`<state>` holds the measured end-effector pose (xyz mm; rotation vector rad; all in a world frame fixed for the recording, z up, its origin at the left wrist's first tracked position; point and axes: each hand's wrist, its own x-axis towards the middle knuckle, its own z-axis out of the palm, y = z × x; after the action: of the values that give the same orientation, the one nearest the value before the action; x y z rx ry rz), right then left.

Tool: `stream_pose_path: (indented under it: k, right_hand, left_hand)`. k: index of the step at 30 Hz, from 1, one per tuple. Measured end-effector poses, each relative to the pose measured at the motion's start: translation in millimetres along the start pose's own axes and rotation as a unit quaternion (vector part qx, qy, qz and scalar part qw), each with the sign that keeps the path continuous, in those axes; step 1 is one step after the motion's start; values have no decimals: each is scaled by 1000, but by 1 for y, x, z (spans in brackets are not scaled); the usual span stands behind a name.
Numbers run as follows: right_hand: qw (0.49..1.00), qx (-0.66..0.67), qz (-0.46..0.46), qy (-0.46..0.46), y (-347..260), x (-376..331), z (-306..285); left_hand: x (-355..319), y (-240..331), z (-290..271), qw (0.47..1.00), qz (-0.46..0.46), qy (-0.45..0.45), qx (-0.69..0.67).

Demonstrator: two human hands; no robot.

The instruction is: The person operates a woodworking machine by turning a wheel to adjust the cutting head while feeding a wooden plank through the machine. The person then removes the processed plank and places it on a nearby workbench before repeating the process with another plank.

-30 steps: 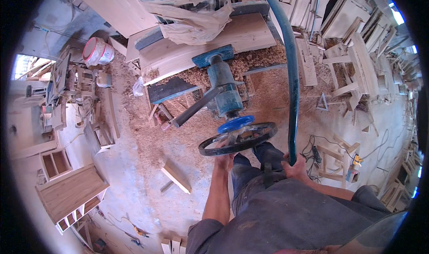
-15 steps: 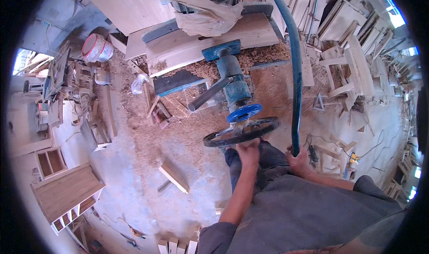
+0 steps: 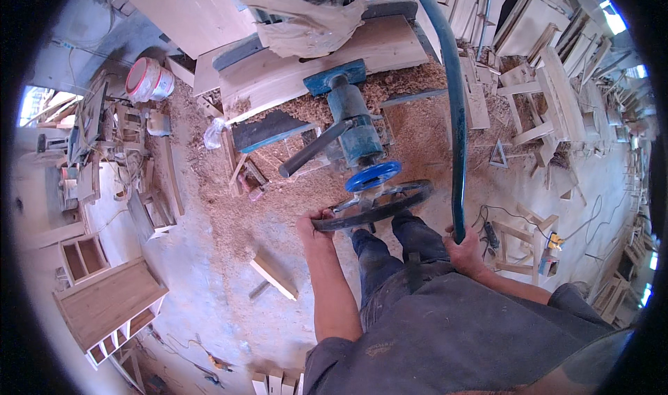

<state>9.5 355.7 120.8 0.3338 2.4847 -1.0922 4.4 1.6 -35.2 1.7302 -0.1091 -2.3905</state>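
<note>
My left hand (image 3: 314, 227) is closed round the left side of a large black handwheel (image 3: 400, 203). Above that wheel sits a smaller bright blue ring-shaped wheel (image 3: 374, 176), on the end of a worn blue machine shaft (image 3: 356, 124) with a grey lever handle (image 3: 313, 150) slanting off to the left. The lower end of a long, curved dark teal bar (image 3: 457, 131) is wrapped in my right hand (image 3: 465, 251). Beyond the shaft, a pale wooden board (image 3: 327, 61) lies across the machine, with tan sheeting (image 3: 306, 30) draped over the part above it.
Wood shavings (image 3: 407, 82) cover the machine bed and floor. At far left stands a white-and-red bucket (image 3: 149, 80); nearer left, a wooden cabinet (image 3: 111, 301) and a loose wood block (image 3: 275, 277). Wooden frames (image 3: 543, 110), stacked panels and cables (image 3: 518, 214) lie to the right.
My left hand has moved from the wheel's near side leftward to its left side. My right hand still holds the bar. The view has shifted slightly.
</note>
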Motion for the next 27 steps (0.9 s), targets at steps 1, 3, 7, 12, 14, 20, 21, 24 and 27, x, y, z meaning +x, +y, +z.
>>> stream_pose_path:
  k: [1,3,7,12,14,20,21,24,27]
  right_hand:
    - [1000,0,5,0,2,0,1]
    - [1000,-8,12,-5,4,-2,2]
    - [1000,-19,-4,12,-4,-4,10]
    - [1000,15,-23,-7,9,-2,17]
    - [999,26,-37,-5,4,-2,19]
    - [999,21,-43,1,11,0,22]
    - [999,20,-28,-9,9,1,19]
    - [999,35,8,-37,7,2,11]
    - [997,65,14,-50,17,7,5]
  left_hand:
    - [-10,-3,8,1000,19,3,11]
    - [-34,-6,20,999,42,12,19]
    - [-75,-18,37,990,136,10,29]
    - [-116,-36,62,973,223,38,37]
    - [-128,-42,72,970,233,55,37]
    - [-108,-35,57,975,217,38,39]
    - [-103,-32,57,976,208,55,33]
    - [-69,-14,36,991,129,37,16]
    - [-23,-2,11,999,44,-3,-11]
